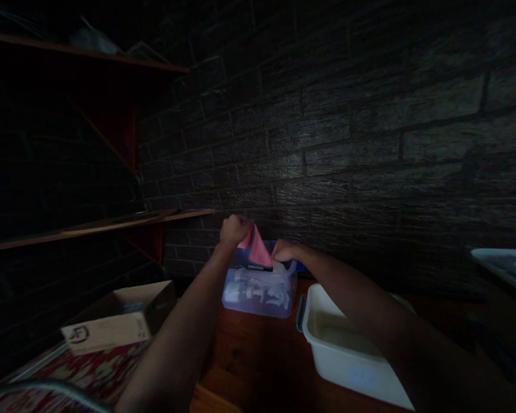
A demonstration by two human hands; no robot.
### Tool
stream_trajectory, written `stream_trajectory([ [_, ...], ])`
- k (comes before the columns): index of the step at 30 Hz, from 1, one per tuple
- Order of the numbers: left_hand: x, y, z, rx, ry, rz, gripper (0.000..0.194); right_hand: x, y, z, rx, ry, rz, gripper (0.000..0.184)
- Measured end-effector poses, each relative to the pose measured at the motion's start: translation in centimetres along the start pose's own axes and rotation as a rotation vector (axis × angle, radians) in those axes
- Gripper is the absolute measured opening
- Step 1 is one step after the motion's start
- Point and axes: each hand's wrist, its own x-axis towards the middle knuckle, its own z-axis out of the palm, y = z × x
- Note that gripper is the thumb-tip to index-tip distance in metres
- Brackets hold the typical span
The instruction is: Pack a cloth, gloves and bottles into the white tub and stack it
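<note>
The left hand (234, 229) holds pink cloth (261, 250) over the translucent bin (258, 311); whether the right hand (284, 251) grips anything, I cannot tell. Slow movement should not disturb the white items (233, 292) inside.

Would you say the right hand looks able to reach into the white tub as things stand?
Probably yes: the white tub stands open beneath the right forearm, with no lid visible. The right hand would likely need to draw back from the translucent container.
</note>
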Motion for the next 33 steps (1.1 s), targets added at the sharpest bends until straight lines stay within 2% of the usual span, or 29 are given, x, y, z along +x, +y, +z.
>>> stream_trajectory([
  [3, 0.3, 2.4, -0.7, -0.110, 0.124, 0.091, 0.033, -0.3, 0.3, -2.4, 0.114, 0.002, 0.018, 0.032],
  [5, 0.1, 4.8, -0.9, -0.207, 0.156, 0.206, 0.034, -1.1, 0.9, -4.7, 0.202, 0.054, 0.002, 0.033],
  [10, -1.7, 11.5, 0.3, -0.462, 0.064, 0.554, 0.025, -5.5, 3.2, -9.8, 0.403, 0.225, -0.142, 0.038],
  [12, -2.6, 13.5, 1.2, -0.545, 0.039, 0.640, 0.027, -7.6, 4.6, -10.9, 0.430, 0.303, -0.157, 0.044],
  [15, -4.0, 15.6, 3.0, -0.644, 0.037, 0.694, 0.035, -10.8, 6.9, -12.1, 0.421, 0.389, -0.136, 0.057],
  [20, -6.1, 16.6, 5.8, -0.859, 0.031, 0.671, 0.035, -16.0, 8.5, -13.1, 0.366, 0.400, -0.086, 0.063],
  [24, -7.6, 15.5, 5.9, -1.091, -0.001, 0.608, 0.031, -18.5, 8.1, -14.0, 0.290, 0.559, -0.028, 0.061],
  [25, -7.9, 15.0, 5.7, -1.153, -0.063, 0.622, 0.029, -18.9, 7.9, -14.2, 0.264, 0.618, -0.019, 0.060],
  [28, -8.7, 13.5, 5.2, -1.342, -0.469, 0.758, 0.032, -19.8, 7.1, -14.7, 0.203, 0.734, -0.032, 0.053],
  [29, -8.9, 13.3, 5.2, -1.399, -0.564, 0.771, 0.036, -20.0, 6.9, -14.7, 0.195, 0.742, -0.052, 0.051],
  [30, -9.1, 13.2, 5.3, -1.445, -0.597, 0.742, 0.037, -20.3, 6.6, -14.6, 0.194, 0.733, -0.077, 0.049],
  [31, -9.3, 13.3, 5.5, -1.470, -0.577, 0.675, 0.037, -20.6, 6.4, -14.5, 0.197, 0.710, -0.104, 0.047],
  [33, -9.8, 14.0, 6.3, -1.456, -0.484, 0.501, 0.035, -21.3, 6.0, -13.9, 0.223, 0.624, -0.160, 0.044],
])
